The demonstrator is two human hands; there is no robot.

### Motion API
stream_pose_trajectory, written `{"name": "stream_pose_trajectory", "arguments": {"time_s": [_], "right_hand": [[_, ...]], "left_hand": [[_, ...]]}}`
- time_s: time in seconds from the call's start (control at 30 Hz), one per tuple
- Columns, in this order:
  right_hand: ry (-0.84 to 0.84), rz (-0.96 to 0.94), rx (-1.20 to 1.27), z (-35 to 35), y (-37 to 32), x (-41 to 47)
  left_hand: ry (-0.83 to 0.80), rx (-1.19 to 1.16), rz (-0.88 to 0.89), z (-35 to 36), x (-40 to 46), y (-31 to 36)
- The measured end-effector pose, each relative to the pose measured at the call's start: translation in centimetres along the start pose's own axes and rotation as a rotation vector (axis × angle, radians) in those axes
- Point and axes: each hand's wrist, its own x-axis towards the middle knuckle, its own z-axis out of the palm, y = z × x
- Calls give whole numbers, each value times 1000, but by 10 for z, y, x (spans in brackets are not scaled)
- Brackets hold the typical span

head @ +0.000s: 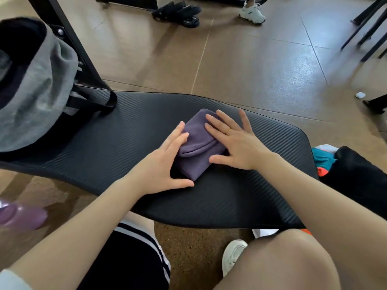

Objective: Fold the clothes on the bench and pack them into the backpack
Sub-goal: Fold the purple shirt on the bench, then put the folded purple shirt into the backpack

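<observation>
A small purple cloth (195,143), folded into a compact rectangle, lies in the middle of the black ribbed bench pad (129,139). My left hand (165,162) cups its left edge with spread fingers, thumb by the near corner. My right hand (234,139) lies flat on the cloth's right side, fingers apart, a ring on one finger. A grey backpack (39,91) with its dark mouth open stands at the bench's left end. Black clothing (356,176) and a teal and orange garment (322,160) are piled at the right end.
A black metal frame post (69,38) rises behind the backpack. A purple bottle (21,214) lies on the floor at left. Black straps (178,11) and another person's white shoe (252,12) are on the tiled floor beyond. My knees and white shoe (232,254) are below the bench.
</observation>
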Motion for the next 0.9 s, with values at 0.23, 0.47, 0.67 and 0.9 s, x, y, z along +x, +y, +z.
{"name": "stream_pose_trajectory", "arguments": {"time_s": [0.23, 0.47, 0.67, 0.9], "right_hand": [[80, -266, 176, 1, -28, 12], [339, -316, 173, 17, -6, 39], [91, -113, 628, -15, 3, 55], [-332, 205, 1290, -135, -7, 86]], "left_hand": [[3, -255, 43, -9, 18, -16], [115, -138, 91, -10, 30, -32], [282, 7, -165, -35, 52, 1], [453, -229, -539, -122, 64, 72]]}}
